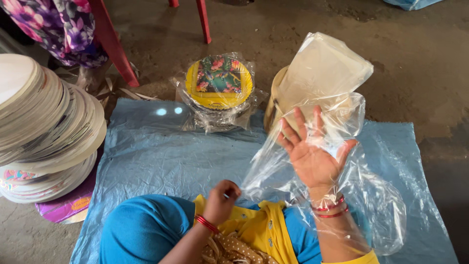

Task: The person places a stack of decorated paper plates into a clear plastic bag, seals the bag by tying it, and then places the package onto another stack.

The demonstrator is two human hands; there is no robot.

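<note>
A: What lies around?

B: A pale blue plastic sheet (161,156) on the floor, a leaning stack of round paper plates (46,127) at left, a wrapped yellow-topped plate bundle (220,88) ahead.

A: And the hands?

B: The right hand (312,156), fingers spread, sits inside a clear plastic bag (317,122), hiding a plate behind. The left hand (222,198) pinches the bag's edge.

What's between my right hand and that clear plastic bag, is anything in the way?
Nothing visible: the right hand is pushed inside the clear plastic bag, palm spread against the film. The left hand pinches the bag's lower edge. The wrapped plate pack sits apart on the blue sheet.
</note>
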